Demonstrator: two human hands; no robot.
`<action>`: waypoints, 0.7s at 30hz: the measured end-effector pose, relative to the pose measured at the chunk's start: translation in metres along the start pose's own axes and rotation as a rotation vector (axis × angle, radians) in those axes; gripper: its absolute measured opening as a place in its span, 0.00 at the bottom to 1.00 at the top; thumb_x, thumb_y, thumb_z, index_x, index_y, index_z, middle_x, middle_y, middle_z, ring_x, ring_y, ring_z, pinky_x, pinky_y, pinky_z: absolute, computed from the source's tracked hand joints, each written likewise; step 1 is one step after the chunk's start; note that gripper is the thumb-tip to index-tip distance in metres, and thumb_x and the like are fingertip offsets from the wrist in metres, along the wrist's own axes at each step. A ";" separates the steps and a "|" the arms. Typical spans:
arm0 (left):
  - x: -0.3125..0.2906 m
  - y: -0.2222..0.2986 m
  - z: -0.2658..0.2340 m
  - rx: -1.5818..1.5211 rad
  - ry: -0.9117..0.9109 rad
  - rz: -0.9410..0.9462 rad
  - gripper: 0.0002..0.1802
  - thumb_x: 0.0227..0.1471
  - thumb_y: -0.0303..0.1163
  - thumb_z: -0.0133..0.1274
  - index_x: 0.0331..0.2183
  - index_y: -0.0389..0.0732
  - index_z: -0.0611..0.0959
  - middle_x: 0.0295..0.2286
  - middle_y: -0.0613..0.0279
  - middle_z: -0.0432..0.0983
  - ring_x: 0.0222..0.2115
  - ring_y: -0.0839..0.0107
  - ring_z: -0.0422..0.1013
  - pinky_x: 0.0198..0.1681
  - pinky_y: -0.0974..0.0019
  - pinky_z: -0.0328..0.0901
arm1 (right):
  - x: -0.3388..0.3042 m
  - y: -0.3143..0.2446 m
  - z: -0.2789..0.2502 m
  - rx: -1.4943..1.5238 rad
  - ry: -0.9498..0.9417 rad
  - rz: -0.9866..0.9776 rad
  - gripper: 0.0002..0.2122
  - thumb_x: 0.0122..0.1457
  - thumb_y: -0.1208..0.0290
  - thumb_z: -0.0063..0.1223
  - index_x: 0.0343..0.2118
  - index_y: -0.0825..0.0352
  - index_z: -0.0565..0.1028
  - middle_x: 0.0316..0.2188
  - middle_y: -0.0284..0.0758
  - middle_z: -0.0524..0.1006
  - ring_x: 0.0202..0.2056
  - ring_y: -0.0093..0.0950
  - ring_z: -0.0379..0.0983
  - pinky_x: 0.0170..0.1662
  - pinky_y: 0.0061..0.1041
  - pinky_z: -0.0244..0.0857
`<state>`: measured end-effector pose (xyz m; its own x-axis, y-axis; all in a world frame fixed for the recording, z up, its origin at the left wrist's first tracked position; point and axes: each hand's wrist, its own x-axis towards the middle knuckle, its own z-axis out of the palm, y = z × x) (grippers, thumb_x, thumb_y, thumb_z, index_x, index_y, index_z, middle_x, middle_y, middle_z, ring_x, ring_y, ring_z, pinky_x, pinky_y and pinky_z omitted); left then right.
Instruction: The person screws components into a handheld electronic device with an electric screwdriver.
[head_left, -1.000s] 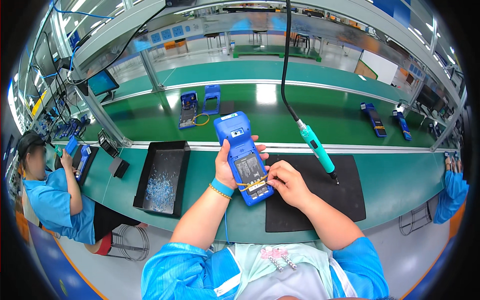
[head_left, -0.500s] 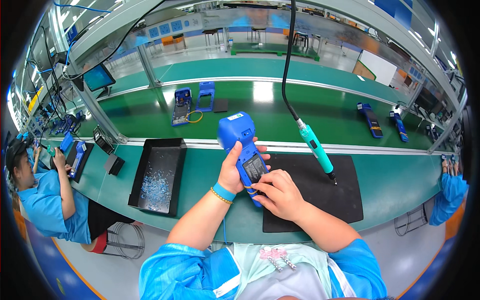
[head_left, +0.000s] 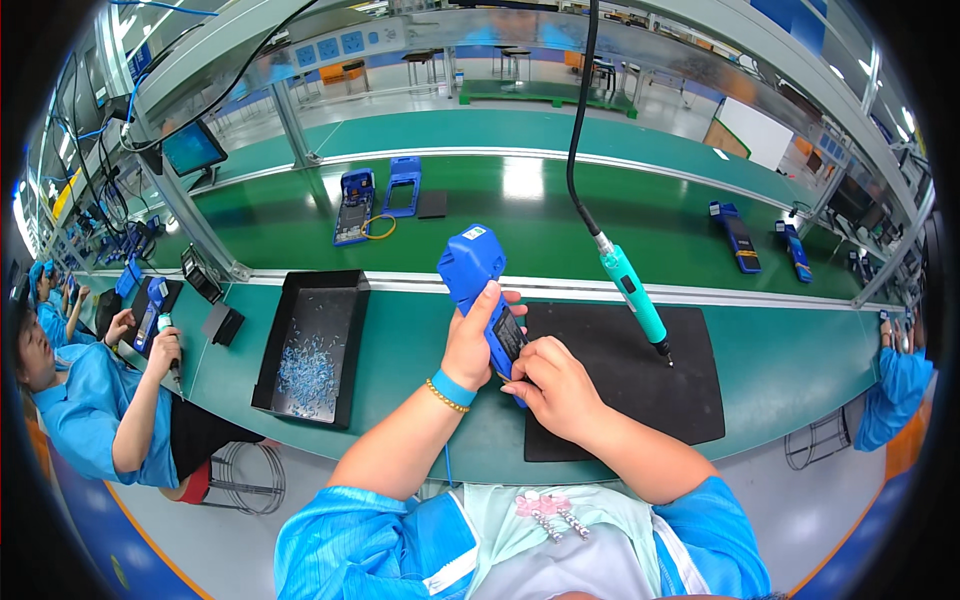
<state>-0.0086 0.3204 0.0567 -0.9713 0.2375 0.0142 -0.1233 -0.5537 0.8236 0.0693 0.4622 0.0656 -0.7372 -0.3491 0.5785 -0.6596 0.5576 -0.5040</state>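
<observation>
A blue handheld terminal (head_left: 472, 262) is held tilted over the bench, its bulky head away from me and its dark back recess (head_left: 508, 336) partly showing. My left hand (head_left: 470, 342) wraps round its middle from the left side. At its lower end my right hand (head_left: 556, 384) is closed in a pinch on a yellowish rubber band (head_left: 505, 378), mostly hidden by the fingertips. To the right, a teal electric screwdriver (head_left: 634, 292) hangs on a black cable, its tip above the black mat (head_left: 622, 390).
A black tray (head_left: 352, 345) with small blue-and-silver pieces stands left. On the green belt lie an opened blue terminal (head_left: 353, 205), a blue frame (head_left: 403, 186), a yellow band (head_left: 380, 234) and two terminals (head_left: 737, 240) farther right. A co-worker (head_left: 95, 400) sits at left.
The terminal has turned in my left hand, showing its back more edge-on. My right fingers have closed at its lower end. The co-worker at left now holds a screwdriver lower down.
</observation>
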 end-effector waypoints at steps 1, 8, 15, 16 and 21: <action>0.000 0.000 0.000 -0.001 0.001 0.003 0.30 0.59 0.53 0.49 0.53 0.42 0.69 0.41 0.53 0.73 0.43 0.62 0.73 0.39 0.56 0.73 | -0.001 0.001 0.000 -0.011 0.005 -0.038 0.12 0.45 0.76 0.66 0.30 0.67 0.73 0.34 0.36 0.69 0.36 0.39 0.69 0.37 0.35 0.67; 0.004 0.005 -0.008 -0.055 -0.040 -0.055 0.34 0.58 0.58 0.49 0.54 0.43 0.68 0.41 0.53 0.73 0.42 0.61 0.73 0.39 0.54 0.73 | -0.003 0.001 -0.001 0.042 -0.020 -0.128 0.13 0.43 0.79 0.66 0.30 0.67 0.71 0.33 0.37 0.69 0.33 0.39 0.69 0.35 0.35 0.67; 0.001 0.007 -0.009 -0.068 -0.160 -0.025 0.37 0.57 0.61 0.48 0.55 0.41 0.67 0.40 0.52 0.73 0.41 0.60 0.73 0.41 0.52 0.73 | -0.003 -0.003 0.000 0.053 0.037 -0.124 0.13 0.43 0.78 0.66 0.29 0.67 0.70 0.33 0.38 0.69 0.33 0.40 0.69 0.34 0.36 0.67; 0.001 0.007 -0.009 -0.069 -0.158 -0.023 0.37 0.57 0.61 0.48 0.55 0.41 0.67 0.40 0.52 0.73 0.41 0.60 0.73 0.41 0.52 0.73 | -0.003 -0.004 -0.002 0.030 0.030 -0.156 0.14 0.42 0.78 0.66 0.29 0.67 0.70 0.33 0.38 0.69 0.33 0.39 0.69 0.34 0.35 0.67; 0.004 0.002 -0.010 -0.029 -0.065 -0.033 0.37 0.56 0.61 0.49 0.54 0.42 0.68 0.39 0.53 0.73 0.39 0.62 0.73 0.37 0.55 0.74 | -0.003 -0.004 0.001 -0.014 0.018 -0.196 0.13 0.41 0.78 0.66 0.28 0.67 0.71 0.33 0.36 0.70 0.33 0.38 0.69 0.35 0.35 0.67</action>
<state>-0.0151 0.3127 0.0528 -0.9513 0.3073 0.0248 -0.1623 -0.5674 0.8073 0.0741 0.4604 0.0659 -0.5923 -0.4380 0.6763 -0.7878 0.4910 -0.3719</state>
